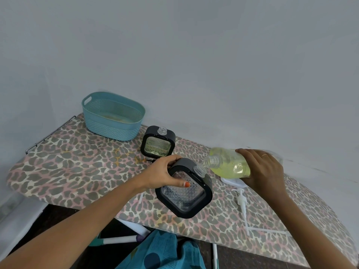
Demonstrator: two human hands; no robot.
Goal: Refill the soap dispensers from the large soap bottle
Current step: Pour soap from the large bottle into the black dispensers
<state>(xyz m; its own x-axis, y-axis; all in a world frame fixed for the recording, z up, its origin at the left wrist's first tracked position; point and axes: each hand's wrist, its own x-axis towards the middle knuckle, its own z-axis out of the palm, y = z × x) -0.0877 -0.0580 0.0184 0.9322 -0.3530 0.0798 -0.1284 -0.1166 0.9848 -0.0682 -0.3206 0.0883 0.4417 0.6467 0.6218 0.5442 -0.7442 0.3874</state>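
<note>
My left hand (165, 174) grips a black-framed clear soap dispenser (184, 191), tilted, its open neck pointing up to the right. My right hand (261, 167) holds the large soap bottle (227, 162) of yellow-green soap, tipped sideways, its open mouth touching the dispenser's neck. The held dispenser looks nearly empty. A second black dispenser (157, 142), neck open, stands behind on the board with greenish liquid inside. A white pump with its long tube (242, 202) lies on the board to the right.
Everything sits on a leopard-print ironing board (77, 167) against a grey wall. A teal plastic basket (113, 116) stands at the far left end. A white lid or dish (233, 181) lies under the bottle. Teal cloth (167, 251) is below the front edge.
</note>
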